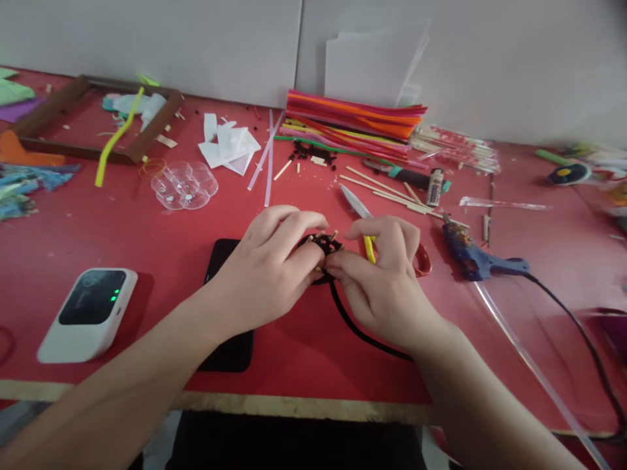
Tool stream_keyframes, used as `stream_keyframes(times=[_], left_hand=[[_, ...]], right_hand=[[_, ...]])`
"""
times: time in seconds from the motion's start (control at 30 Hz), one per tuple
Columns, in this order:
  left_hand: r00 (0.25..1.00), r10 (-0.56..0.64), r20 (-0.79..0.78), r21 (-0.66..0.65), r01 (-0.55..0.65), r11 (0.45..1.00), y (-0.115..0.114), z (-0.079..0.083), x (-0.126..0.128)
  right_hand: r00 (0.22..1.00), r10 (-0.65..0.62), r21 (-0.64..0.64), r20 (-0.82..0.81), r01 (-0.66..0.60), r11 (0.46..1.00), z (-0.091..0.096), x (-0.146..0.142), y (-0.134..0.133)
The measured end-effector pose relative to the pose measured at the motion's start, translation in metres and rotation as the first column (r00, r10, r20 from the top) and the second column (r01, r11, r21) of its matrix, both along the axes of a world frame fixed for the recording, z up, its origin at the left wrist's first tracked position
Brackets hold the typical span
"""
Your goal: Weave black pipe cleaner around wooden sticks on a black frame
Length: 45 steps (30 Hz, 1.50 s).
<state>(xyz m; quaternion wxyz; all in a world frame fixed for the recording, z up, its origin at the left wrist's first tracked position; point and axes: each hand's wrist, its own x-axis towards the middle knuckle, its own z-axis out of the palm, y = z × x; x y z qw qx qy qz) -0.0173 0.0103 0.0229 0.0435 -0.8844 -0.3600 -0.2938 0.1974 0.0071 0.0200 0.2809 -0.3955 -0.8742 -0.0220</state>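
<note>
Between my two hands is a small black woven piece (pixel 323 243) with short pale stick ends poking up out of it. My left hand (pixel 277 261) grips its left side, thumb and fingers closed on the rim. From the right, my right hand (pixel 385 277) pinches its near edge between thumb and fingers. A black strip (pixel 350 321) hangs from the piece and curves beneath my right hand. Much of the woven piece is hidden by my fingers. Scissors (pixel 356 201) with yellow and red on the handles lie just behind my right hand. A black phone (pixel 230 356) lies partly under my left forearm.
A blue hot glue gun (pixel 473 254) with a clear glue stick and black cable lies right. A white device (pixel 88 320) with a screen sits left. Behind are colourful pipe cleaners (pixel 353 121), wooden sticks (pixel 386 192), a clear flower-shaped tray (pixel 183 186) and a brown frame (pixel 51 111).
</note>
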Motion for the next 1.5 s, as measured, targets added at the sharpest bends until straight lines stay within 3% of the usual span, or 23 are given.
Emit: stream_keyframes(times=[0.2, 0.33, 0.5, 0.7, 0.87, 1.03, 1.17, 1.5], left_hand=[[0.999, -0.049, -0.019, -0.004, 0.049, 0.999, 0.002, 0.000, 0.003], [0.998, -0.065, 0.013, -0.085, 0.066, 0.994, 0.002, -0.002, 0.005], [0.996, -0.083, 0.046, -0.127, 0.088, 0.988, 0.003, -0.005, 0.005], [0.992, -0.076, 0.097, -0.166, 0.092, 0.982, 0.003, -0.007, 0.005], [0.988, -0.049, 0.144, -0.191, 0.076, 0.979, 0.001, -0.007, 0.006], [0.977, -0.066, 0.204, -0.131, 0.094, 0.987, 0.002, -0.009, 0.011], [0.976, -0.037, 0.214, -0.104, 0.061, 0.993, 0.003, -0.010, 0.015], [1.000, 0.002, -0.023, 0.089, 0.000, 0.996, -0.001, -0.005, 0.022]], right_hand=[[0.984, -0.011, 0.128, -0.176, 0.034, 0.991, -0.001, 0.005, -0.001], [0.986, 0.029, -0.050, -0.162, -0.037, 0.998, 0.005, 0.006, -0.006], [0.999, 0.003, -0.258, -0.044, -0.015, 0.966, 0.010, 0.007, -0.013], [0.983, -0.067, -0.412, -0.171, -0.010, 0.911, 0.011, 0.010, -0.015], [0.972, -0.081, -0.357, -0.223, -0.004, 0.934, 0.010, 0.007, -0.017], [0.976, -0.083, -0.273, -0.201, 0.026, 0.962, 0.011, 0.002, -0.018], [0.976, -0.114, -0.307, -0.188, 0.052, 0.950, 0.011, 0.001, -0.020], [0.977, -0.094, -0.276, -0.190, 0.039, 0.960, 0.009, 0.001, -0.019]])
